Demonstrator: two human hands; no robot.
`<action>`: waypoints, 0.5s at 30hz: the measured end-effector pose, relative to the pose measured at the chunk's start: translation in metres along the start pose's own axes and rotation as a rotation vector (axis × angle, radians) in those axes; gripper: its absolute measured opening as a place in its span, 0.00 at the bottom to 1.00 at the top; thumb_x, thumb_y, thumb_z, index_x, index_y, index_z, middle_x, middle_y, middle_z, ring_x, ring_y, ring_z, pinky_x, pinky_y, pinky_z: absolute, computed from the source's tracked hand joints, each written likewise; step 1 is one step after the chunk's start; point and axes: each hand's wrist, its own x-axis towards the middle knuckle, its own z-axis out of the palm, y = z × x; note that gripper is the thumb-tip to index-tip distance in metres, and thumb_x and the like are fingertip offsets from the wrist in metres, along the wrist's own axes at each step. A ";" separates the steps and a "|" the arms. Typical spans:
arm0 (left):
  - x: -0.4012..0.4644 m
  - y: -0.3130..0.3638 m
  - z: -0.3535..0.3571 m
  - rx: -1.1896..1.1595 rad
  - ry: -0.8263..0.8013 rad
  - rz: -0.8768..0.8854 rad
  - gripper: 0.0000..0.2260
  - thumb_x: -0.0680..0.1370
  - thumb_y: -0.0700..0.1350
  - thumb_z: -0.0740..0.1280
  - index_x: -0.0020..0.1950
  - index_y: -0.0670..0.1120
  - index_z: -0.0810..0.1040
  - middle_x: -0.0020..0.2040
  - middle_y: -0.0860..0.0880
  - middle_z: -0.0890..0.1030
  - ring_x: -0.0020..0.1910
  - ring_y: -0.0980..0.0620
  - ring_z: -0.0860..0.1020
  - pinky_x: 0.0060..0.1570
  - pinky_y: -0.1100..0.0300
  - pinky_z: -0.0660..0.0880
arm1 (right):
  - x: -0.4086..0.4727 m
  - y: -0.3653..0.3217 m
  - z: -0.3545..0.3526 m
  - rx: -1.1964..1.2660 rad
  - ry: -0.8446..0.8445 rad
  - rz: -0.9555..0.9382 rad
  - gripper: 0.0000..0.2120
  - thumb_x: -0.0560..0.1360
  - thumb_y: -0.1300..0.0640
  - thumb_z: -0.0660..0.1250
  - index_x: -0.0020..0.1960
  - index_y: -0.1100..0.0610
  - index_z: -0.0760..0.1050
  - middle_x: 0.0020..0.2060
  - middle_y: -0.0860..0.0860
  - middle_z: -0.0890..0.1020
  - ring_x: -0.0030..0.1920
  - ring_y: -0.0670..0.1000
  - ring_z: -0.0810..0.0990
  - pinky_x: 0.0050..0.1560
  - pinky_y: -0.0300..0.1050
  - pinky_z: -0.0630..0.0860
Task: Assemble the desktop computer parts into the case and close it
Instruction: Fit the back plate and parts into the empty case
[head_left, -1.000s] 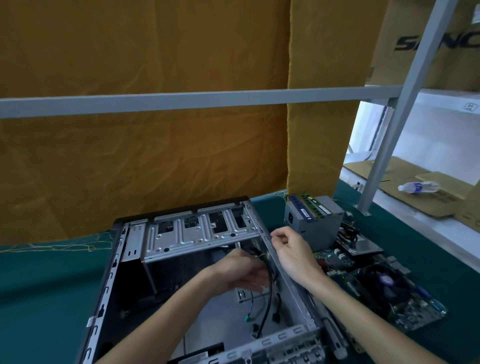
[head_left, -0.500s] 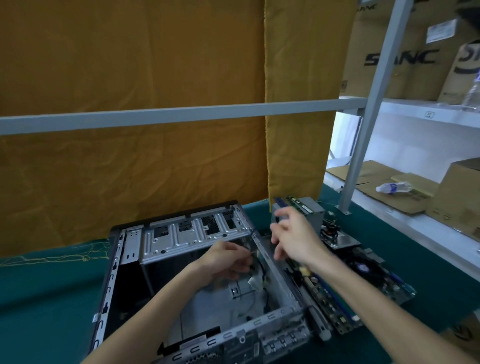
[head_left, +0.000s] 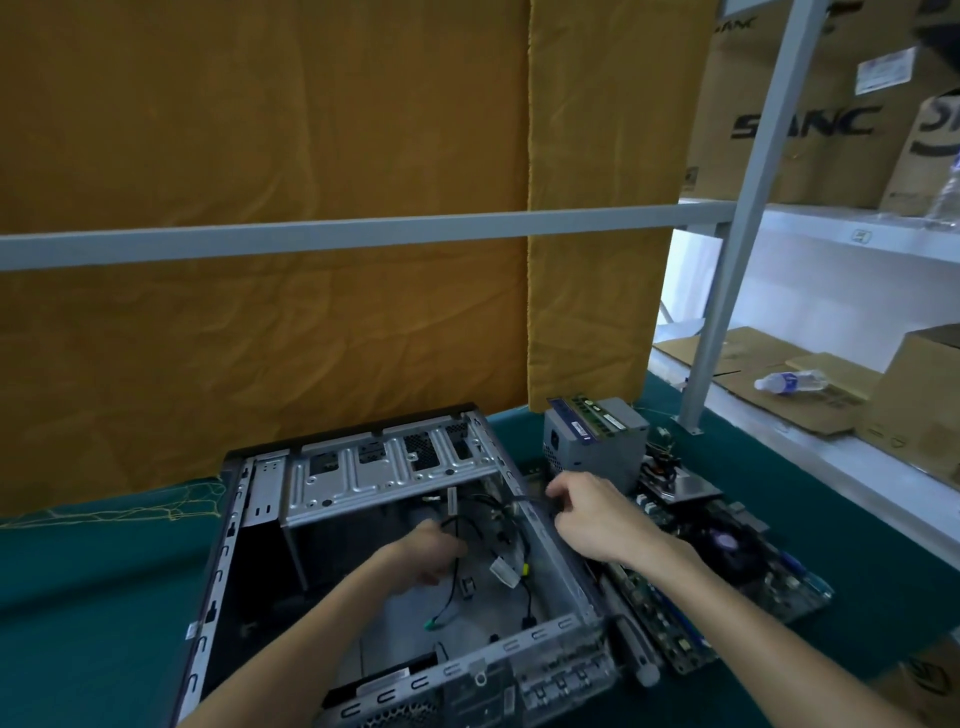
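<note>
The open metal computer case (head_left: 563, 569) lies on its side on the green table. Loose black cables with a white connector (head_left: 506, 569) hang inside it. My left hand (head_left: 428, 553) is inside the case, its fingers curled around the black cables; motion blur hides the exact hold. At the top of the case's right wall, my right hand (head_left: 589, 514) has curled fingers pinching a black cable. The motherboard (head_left: 737, 571) lies flat just right of the case. Behind it stands the grey power supply (head_left: 597, 447) with a memory stick (head_left: 597, 417) on top.
A grey rod-shaped tool (head_left: 634, 649) lies between case and motherboard. A yellow curtain and a grey horizontal bar (head_left: 363, 234) stand behind the table. A sloping grey post (head_left: 727, 291) rises at the right. Shelves beyond hold cardboard boxes and a plastic bottle (head_left: 789, 382).
My right hand came back down from near the power supply to the case's right wall. My left hand moved lower inside the case among the cables. The view shifted.
</note>
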 end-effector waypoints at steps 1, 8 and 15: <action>0.001 0.003 0.004 -0.012 0.008 -0.002 0.05 0.82 0.41 0.64 0.48 0.43 0.69 0.36 0.47 0.71 0.31 0.52 0.68 0.31 0.61 0.66 | 0.003 -0.005 0.002 0.014 0.026 -0.042 0.20 0.79 0.61 0.62 0.70 0.53 0.74 0.65 0.51 0.77 0.63 0.52 0.77 0.59 0.47 0.75; 0.011 0.010 0.015 -0.342 -0.042 -0.068 0.18 0.85 0.43 0.61 0.34 0.45 0.68 0.28 0.46 0.66 0.24 0.51 0.64 0.28 0.63 0.64 | 0.015 -0.010 0.018 0.050 0.166 -0.126 0.05 0.80 0.56 0.66 0.51 0.49 0.80 0.48 0.44 0.80 0.45 0.46 0.80 0.45 0.45 0.79; 0.025 0.019 0.018 -0.532 -0.040 -0.130 0.13 0.85 0.42 0.62 0.40 0.43 0.75 0.28 0.46 0.75 0.28 0.50 0.73 0.32 0.58 0.68 | 0.013 -0.007 0.016 -0.080 0.156 -0.205 0.07 0.79 0.51 0.68 0.43 0.46 0.74 0.37 0.43 0.76 0.36 0.45 0.77 0.36 0.45 0.76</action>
